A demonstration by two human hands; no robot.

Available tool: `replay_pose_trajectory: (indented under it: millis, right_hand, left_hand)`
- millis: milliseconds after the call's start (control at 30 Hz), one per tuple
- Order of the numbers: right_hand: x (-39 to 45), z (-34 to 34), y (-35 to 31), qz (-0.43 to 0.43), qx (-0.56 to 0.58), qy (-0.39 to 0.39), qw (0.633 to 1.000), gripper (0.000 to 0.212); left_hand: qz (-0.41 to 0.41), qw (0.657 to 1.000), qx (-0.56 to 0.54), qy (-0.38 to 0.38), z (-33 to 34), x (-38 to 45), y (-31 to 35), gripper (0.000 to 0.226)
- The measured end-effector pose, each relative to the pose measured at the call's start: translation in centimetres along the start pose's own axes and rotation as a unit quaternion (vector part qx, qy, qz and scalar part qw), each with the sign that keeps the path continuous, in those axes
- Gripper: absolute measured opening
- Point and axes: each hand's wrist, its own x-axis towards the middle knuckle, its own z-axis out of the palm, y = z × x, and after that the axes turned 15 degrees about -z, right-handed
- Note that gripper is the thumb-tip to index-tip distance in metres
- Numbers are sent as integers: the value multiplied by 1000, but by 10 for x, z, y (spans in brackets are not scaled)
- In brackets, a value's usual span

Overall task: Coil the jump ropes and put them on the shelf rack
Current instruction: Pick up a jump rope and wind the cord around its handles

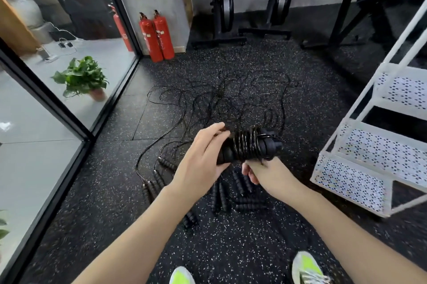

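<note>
winding a jump rope at chest height

holding a coiled jump rope [250,146] above the speckled floor [115,191], black cord wrapped tight round its two foam handles. left hand [201,156] curled round the handles' near end, fingers over the top. right hand [268,171] below the bundle, fingers bent and seeming to pinch the cord's loose end, though blurred there. lying on the floor beyond and beneath: a tangle of loose ropes [231,103], with more ribbed handles [241,193] scattered under the hands. standing at the right, close by: the white perforated shelf rack [360,154]. leaning against the far wall: two red fire extinguishers [157,36]. showing at the bottom edge: two neon-toed shoes [305,267].
</note>
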Motion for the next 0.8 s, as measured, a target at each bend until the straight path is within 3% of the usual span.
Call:
replay_pose_trajectory:
  millis: [100,200,433,633,800]
  right_hand:
    - [-8,7,0,-19,-70,-117,990,8]
    - [-11,15,-5,-33,-163,-153,974,20]
    - [-12,21,-31,-107,-240,-143,954,18]
    - [-10,8,-30,-180,-304,-140,925,28]
    - [-3,-16,-21,-234,-284,-55,928,18]
  left_hand:
    - [-49,999,12,-8,17,-7,-14,54]
    - [-51,996,58,-35,26,-13,-23,58]
    - [-98,989,103,-35,31,-15,-31,57]
    - [-91,989,72,-93,37,-22,-33,61]
    - [-49,984,30,-166,36,-27,-34,55]
